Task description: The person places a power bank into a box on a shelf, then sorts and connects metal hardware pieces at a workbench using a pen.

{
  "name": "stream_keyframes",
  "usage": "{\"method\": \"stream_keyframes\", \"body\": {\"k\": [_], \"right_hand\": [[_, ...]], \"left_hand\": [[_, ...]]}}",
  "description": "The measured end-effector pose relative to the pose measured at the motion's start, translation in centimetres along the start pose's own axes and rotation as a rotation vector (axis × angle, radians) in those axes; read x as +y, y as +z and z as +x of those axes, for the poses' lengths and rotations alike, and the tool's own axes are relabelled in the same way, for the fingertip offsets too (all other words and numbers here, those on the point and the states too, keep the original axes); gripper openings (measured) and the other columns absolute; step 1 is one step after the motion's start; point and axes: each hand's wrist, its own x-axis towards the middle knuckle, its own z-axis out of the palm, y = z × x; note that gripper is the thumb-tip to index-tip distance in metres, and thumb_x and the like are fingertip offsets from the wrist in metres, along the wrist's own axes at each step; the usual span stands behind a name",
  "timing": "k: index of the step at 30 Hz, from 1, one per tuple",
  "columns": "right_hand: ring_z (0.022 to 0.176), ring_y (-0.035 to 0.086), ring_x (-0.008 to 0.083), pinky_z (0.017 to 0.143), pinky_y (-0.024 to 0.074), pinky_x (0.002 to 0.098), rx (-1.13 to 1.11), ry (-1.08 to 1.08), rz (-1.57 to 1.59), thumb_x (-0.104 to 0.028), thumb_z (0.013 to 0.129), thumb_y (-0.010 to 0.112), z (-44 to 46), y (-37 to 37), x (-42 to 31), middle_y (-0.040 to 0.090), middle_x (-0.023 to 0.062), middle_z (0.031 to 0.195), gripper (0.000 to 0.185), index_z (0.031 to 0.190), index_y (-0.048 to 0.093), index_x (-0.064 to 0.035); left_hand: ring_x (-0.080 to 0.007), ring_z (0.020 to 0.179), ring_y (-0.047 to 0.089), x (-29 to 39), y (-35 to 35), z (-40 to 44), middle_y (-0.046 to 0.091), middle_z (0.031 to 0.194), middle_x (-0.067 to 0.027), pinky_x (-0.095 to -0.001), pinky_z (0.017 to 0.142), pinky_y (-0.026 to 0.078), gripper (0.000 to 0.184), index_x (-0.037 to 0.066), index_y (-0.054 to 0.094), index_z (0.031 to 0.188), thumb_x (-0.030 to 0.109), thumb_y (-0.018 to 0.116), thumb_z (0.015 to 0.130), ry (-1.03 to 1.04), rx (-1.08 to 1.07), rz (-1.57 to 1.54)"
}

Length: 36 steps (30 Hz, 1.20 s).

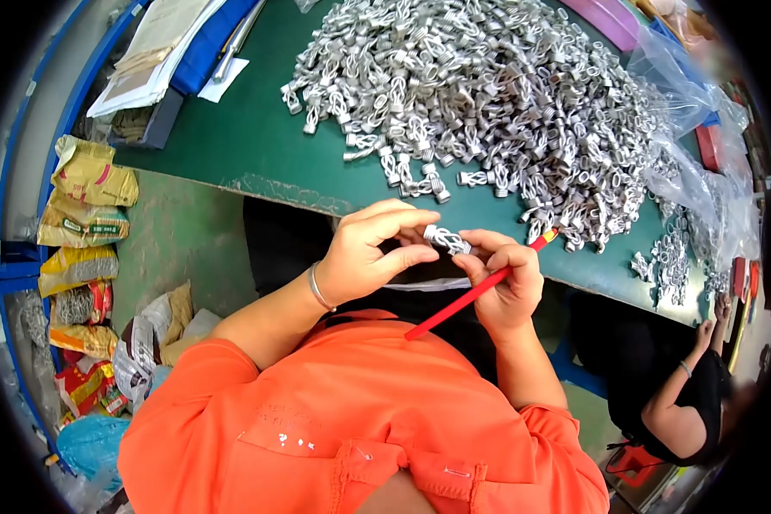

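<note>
At far left, at least four filled sacks (94,184) stand stacked, their contents mostly hidden, with one blue bag (101,441) below. A single box (164,124) sits at the left end of the green worktop (231,128), papers (150,56) lying over it. The left hand (385,244), one bangle (319,287) at its wrist, pinches one end of one metal part (447,240) between thumb and finger — just off the worktop's near edge. Behind lies a big pile (480,94) of similar parts, too many to count. The right hand (505,287) pinches the part's other end, one red pencil (463,304) tucked among its fingers. Farther right: one clear bag (672,81) against the pile, a smaller heap (670,261), and one other person (685,411), arms reaching toward the worktop.
</note>
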Motion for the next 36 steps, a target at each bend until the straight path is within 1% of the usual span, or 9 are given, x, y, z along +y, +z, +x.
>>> {"method": "stream_keyframes", "body": {"k": [3,6,12,18,20,24,29,32,36], "right_hand": [[0.071,0.062,0.0141,0.061,0.0510,0.0246,-0.051,0.080,0.154,0.006,0.074,0.070,-0.3,-0.2,-0.4,0.064,0.0207,0.096,0.032,0.083,0.041,-0.0029],[0.075,0.063,0.0157,0.064,0.0528,0.0253,0.086,0.455,0.550,0.003,0.084,0.061,-0.8,0.4,-1.2,0.062,0.0203,0.097,0.022,0.088,0.039,-0.0025],[0.067,0.064,0.0163,0.057,0.0529,0.0228,0.003,0.613,0.638,0.002,0.085,0.059,-1.2,0.0,-1.3,0.061,0.0146,0.088,0.021,0.087,0.039,-0.0047],[0.078,0.064,0.0189,0.068,0.0549,0.0274,-0.028,0.522,0.747,0.007,0.082,0.061,-1.7,0.7,-1.0,0.060,0.0175,0.093,0.025,0.084,0.039,-0.0042],[0.084,0.063,0.0202,0.072,0.0549,0.0292,-0.052,0.309,0.523,0.010,0.078,0.062,-2.0,1.0,-0.8,0.058,0.0190,0.098,0.027,0.082,0.039,-0.0037],[0.083,0.063,0.0207,0.071,0.0546,0.0282,-0.026,0.139,0.299,0.012,0.075,0.066,-2.1,1.0,-1.0,0.056,0.0190,0.099,0.031,0.079,0.040,-0.0037],[0.073,0.060,0.0164,0.060,0.0515,0.0244,0.026,0.014,0.165,0.008,0.068,0.075,-2.0,0.7,-0.9,0.060,0.0192,0.096,0.043,0.082,0.036,-0.0065],[0.072,0.061,0.0168,0.060,0.0521,0.0252,0.006,0.002,0.156,0.008,0.068,0.075,-1.9,0.6,-1.1,0.061,0.0199,0.096,0.044,0.082,0.036,-0.0064],[0.072,0.061,0.0171,0.060,0.0525,0.0260,0.016,0.024,0.170,0.008,0.068,0.074,-1.9,0.6,-1.2,0.061,0.0202,0.096,0.044,0.082,0.036,-0.0065]], "left_hand": [[-0.0143,0.076,0.063,-0.2,-0.1,-0.6,0.059,0.091,-0.0105,-0.0219,0.063,0.051,0.027,-0.006,0.060,0.104,-0.007,0.065,0.077,-0.036,-0.004,0.005],[-0.0127,0.073,0.062,-0.1,0.0,-0.9,0.060,0.088,-0.0103,-0.0208,0.061,0.049,0.022,-0.007,0.061,0.100,-0.008,0.064,0.078,-0.134,0.030,-0.154],[-0.0113,0.070,0.061,0.2,0.2,-1.4,0.059,0.087,-0.0102,-0.0205,0.060,0.050,0.021,-0.007,0.061,0.100,-0.008,0.062,0.079,-0.105,0.000,-0.109],[-0.0117,0.069,0.060,1.3,0.5,-1.7,0.059,0.087,-0.0104,-0.0211,0.060,0.051,0.022,-0.007,0.061,0.099,-0.010,0.063,0.078,-0.148,0.047,-0.228],[-0.0121,0.071,0.060,1.5,0.3,-1.7,0.060,0.088,-0.0108,-0.0214,0.061,0.050,0.023,-0.006,0.062,0.098,-0.009,0.066,0.076,-0.098,0.004,-0.203],[-0.0126,0.074,0.060,1.3,-0.3,-1.6,0.061,0.089,-0.0109,-0.0218,0.062,0.050,0.024,-0.005,0.063,0.096,-0.009,0.068,0.074,0.038,-0.051,-0.087],[-0.0100,0.073,0.060,1.2,-0.3,-1.9,0.061,0.086,-0.0085,-0.0222,0.063,0.050,0.020,-0.003,0.064,0.094,-0.003,0.070,0.075,-0.071,0.027,-0.111],[-0.0142,0.077,0.063,1.1,-0.5,-2.2,0.062,0.090,-0.0127,-0.0232,0.064,0.053,0.023,-0.006,0.062,0.096,-0.009,0.068,0.073,-0.092,-0.002,-0.122],[-0.0152,0.075,0.064,0.9,-0.4,-2.4,0.062,0.088,-0.0134,-0.0242,0.064,0.054,0.022,-0.007,0.062,0.097,-0.010,0.065,0.075,-0.153,-0.007,-0.201]]}}
